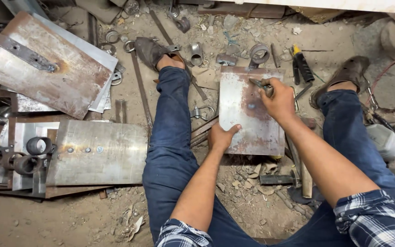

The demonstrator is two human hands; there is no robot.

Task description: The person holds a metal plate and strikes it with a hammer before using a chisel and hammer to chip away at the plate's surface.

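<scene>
hands on rusty plate — tool above

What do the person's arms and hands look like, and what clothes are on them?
Both arms are bare from the elbows down, with no gloves, rings or watch in view on the left hand or right hand. The shirt sleeves are rolled up to about the elbows. They are plaid, in dark blue, white and grey checks. Dark blue jeans cover the legs beside the arms.
</scene>
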